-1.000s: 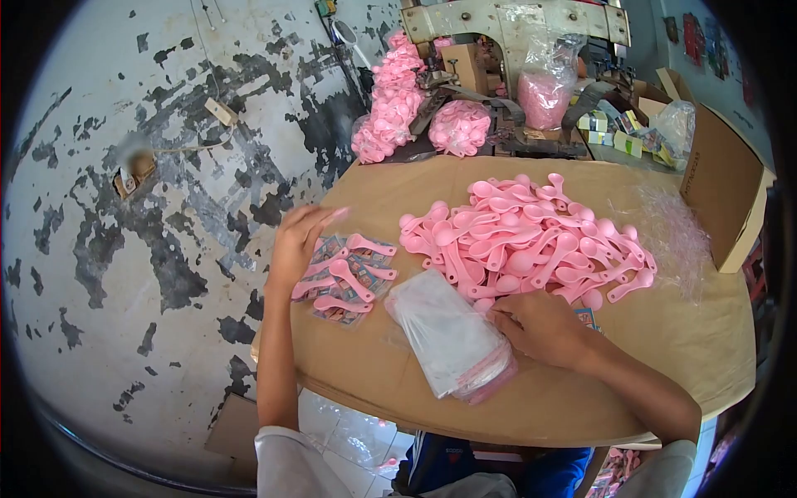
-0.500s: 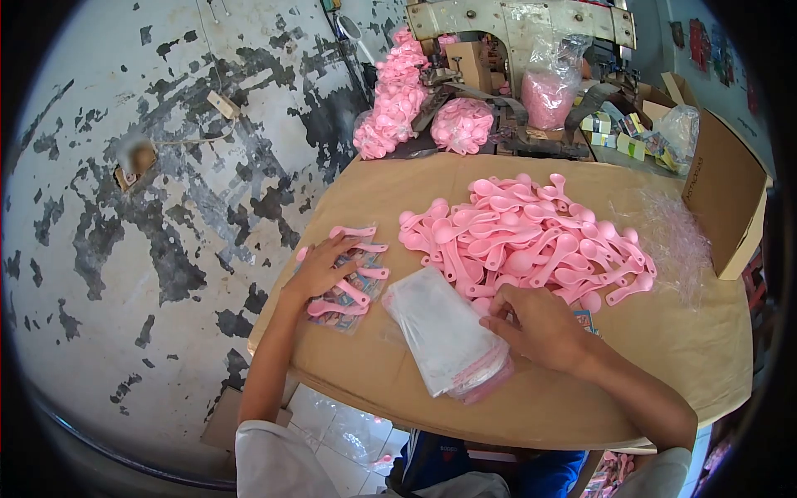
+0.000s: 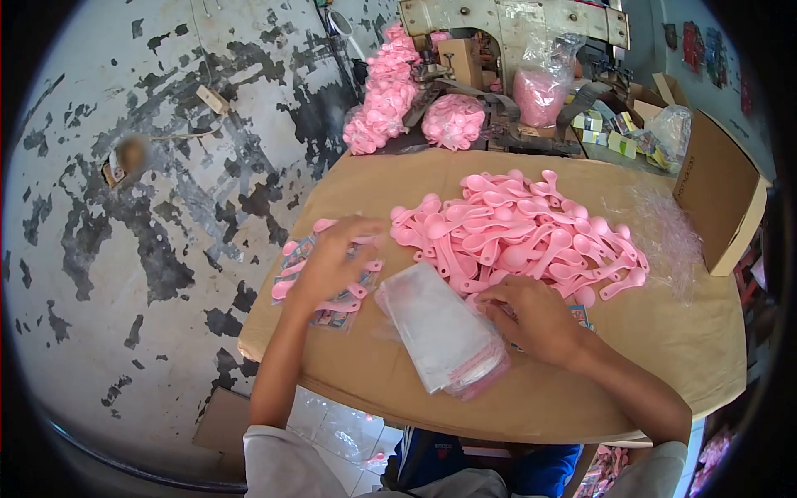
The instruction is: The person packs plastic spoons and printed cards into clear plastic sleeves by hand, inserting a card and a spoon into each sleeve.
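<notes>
My left hand (image 3: 336,259) hovers over several packed pink spoons (image 3: 339,305) lying on printed cards at the table's left; its fingers are apart and hold nothing, slightly blurred. A stack of clear plastic bags (image 3: 440,328) lies in front of me. Beside the stack's upper right edge is my right hand (image 3: 531,319), fingers curled together; what they hold, if anything, is hidden. Behind it spreads a large heap of loose pink spoons (image 3: 523,232). Part of a blue printed card (image 3: 579,315) shows beyond my right wrist.
The brown table (image 3: 398,407) has crumpled clear plastic (image 3: 664,236) and an open cardboard box (image 3: 718,195) at its right. Bags of pink spoons (image 3: 452,122) and a metal machine (image 3: 506,25) stand behind. A peeling wall (image 3: 166,249) is at left.
My left hand came down onto the packed spoons, then lifted and moved right, toward the bag stack. My right hand has stayed near the stack, with its fingers shifting slightly.
</notes>
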`<state>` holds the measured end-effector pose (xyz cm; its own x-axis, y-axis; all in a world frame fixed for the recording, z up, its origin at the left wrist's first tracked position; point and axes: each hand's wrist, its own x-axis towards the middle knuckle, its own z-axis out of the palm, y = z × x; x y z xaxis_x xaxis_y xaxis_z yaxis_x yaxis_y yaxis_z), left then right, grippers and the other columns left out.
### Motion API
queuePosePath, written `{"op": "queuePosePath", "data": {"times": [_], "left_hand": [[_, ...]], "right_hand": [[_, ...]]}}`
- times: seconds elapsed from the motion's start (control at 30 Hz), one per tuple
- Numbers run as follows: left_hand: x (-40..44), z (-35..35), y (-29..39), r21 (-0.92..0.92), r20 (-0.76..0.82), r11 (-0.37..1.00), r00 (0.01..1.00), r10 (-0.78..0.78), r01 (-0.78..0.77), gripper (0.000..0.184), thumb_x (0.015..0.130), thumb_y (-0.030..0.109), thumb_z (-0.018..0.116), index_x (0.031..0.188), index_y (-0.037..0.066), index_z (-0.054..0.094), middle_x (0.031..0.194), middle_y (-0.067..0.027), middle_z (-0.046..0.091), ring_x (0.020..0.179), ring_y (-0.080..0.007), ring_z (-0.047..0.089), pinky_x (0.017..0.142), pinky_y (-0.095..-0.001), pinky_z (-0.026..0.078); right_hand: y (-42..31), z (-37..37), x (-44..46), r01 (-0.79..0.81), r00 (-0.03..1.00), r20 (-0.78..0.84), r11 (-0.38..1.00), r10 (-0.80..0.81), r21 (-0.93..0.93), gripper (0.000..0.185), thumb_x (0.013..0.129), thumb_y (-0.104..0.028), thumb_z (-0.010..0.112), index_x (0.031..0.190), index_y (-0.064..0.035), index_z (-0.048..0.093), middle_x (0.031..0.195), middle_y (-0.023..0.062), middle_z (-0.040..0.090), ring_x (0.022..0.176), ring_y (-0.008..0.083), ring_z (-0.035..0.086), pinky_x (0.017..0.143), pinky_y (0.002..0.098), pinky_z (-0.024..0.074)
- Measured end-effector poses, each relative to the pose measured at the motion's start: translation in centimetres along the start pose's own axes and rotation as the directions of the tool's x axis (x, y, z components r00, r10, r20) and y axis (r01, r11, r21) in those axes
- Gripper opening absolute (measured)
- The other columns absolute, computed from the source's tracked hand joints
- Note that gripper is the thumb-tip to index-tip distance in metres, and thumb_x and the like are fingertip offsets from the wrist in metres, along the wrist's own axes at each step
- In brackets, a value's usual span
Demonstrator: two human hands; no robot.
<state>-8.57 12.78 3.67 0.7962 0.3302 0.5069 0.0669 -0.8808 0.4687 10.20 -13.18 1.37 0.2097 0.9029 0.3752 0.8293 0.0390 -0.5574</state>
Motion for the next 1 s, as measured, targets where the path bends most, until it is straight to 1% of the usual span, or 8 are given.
{"op": "queuePosePath", "data": {"times": [0.13,0.27,0.37,0.47,0.5,0.57,0.67,1.0], "left_hand": [[-2.8,2.2,7.4,-0.136,0.361,0.966,0.897,0.256,-0.221,0.018,0.083,0.016,0.067,0.099,0.007,0.070,0.095,-0.0074,0.067,0.089,-0.0255,0.064,0.081,-0.0351,0.050],[-3.7,4.3,9.0,-0.118,0.441,0.903,0.793,0.420,-0.413,0.016,0.085,0.020,0.067,0.094,0.008,0.071,0.084,-0.0070,0.064,0.080,-0.0239,0.061,0.076,-0.0360,0.049],[-3.5,3.8,8.4,-0.011,0.525,0.930,0.790,0.317,-0.366,0.022,0.080,0.015,0.071,0.102,0.015,0.073,0.093,-0.0030,0.065,0.090,-0.0235,0.062,0.078,-0.0340,0.050],[-2.3,4.2,9.5,-0.099,0.547,0.988,0.823,0.156,-0.122,0.032,0.088,0.021,0.065,0.118,0.011,0.065,0.105,-0.0070,0.065,0.099,-0.0241,0.062,0.083,-0.0355,0.050],[-1.9,5.0,10.4,-0.418,0.478,0.906,0.864,0.158,0.065,0.035,0.091,0.023,0.061,0.123,0.007,0.060,0.110,-0.0097,0.064,0.103,-0.0245,0.062,0.085,-0.0357,0.050],[-1.1,7.6,12.8,-0.875,0.369,0.362,0.927,0.071,0.321,0.043,0.098,0.026,0.053,0.132,0.001,0.051,0.119,-0.0150,0.061,0.109,-0.0253,0.061,0.091,-0.0362,0.050],[2.4,8.6,14.3,-0.874,0.447,0.195,0.894,-0.040,0.445,0.049,0.103,0.028,0.043,0.137,-0.006,0.038,0.125,-0.0211,0.057,0.115,-0.0258,0.058,0.098,-0.0373,0.048],[3.5,9.8,10.9,-0.893,0.333,0.236,0.915,-0.227,0.383,0.033,0.100,0.018,0.051,0.126,-0.003,0.051,0.116,-0.0189,0.062,0.109,-0.0286,0.063,0.095,-0.0381,0.053]], "right_hand": [[0.4,0.1,0.1,0.036,0.999,-0.025,0.999,-0.036,0.015,0.015,0.087,-0.013,0.062,0.094,-0.0014,0.069,0.085,0.0155,0.068,0.075,0.0318,0.064,0.069,0.0408,0.0506],[1.5,-0.2,0.3,0.148,0.984,-0.078,0.982,-0.158,-0.118,0.013,0.087,-0.010,0.062,0.095,-0.0016,0.068,0.084,0.0136,0.068,0.071,0.0287,0.063,0.068,0.0386,0.0504],[1.1,-1.9,0.5,-0.098,0.995,0.003,0.975,0.100,0.198,0.016,0.087,-0.015,0.063,0.093,-0.0013,0.069,0.085,0.0135,0.067,0.079,0.0305,0.064,0.070,0.0411,0.0508],[-0.4,-4.2,0.7,-0.072,0.981,-0.167,0.983,0.100,0.168,0.013,0.084,-0.012,0.067,0.093,-0.0037,0.069,0.084,0.0102,0.066,0.077,0.0285,0.061,0.069,0.0384,0.0509],[-0.4,-4.6,0.7,0.065,0.969,-0.239,0.998,-0.056,0.028,0.012,0.082,-0.012,0.068,0.092,-0.0045,0.070,0.085,0.0092,0.066,0.077,0.0278,0.061,0.069,0.0373,0.0509],[-0.5,-5.2,0.5,0.297,0.880,-0.294,0.915,-0.374,-0.273,0.012,0.080,-0.010,0.070,0.091,-0.0060,0.070,0.085,0.0071,0.066,0.075,0.0263,0.060,0.069,0.0351,0.0508],[-0.8,-6.1,-0.4,0.361,0.872,-0.260,0.903,-0.416,-0.233,0.016,0.078,-0.014,0.072,0.092,-0.0065,0.070,0.087,0.0066,0.066,0.080,0.0258,0.060,0.074,0.0363,0.0497],[6.0,-8.2,-4.5,-0.071,0.963,0.252,0.990,0.100,-0.119,0.031,0.078,-0.019,0.075,0.106,-0.0068,0.066,0.090,0.0113,0.065,0.087,0.0287,0.061,0.080,0.0402,0.0471]]}}
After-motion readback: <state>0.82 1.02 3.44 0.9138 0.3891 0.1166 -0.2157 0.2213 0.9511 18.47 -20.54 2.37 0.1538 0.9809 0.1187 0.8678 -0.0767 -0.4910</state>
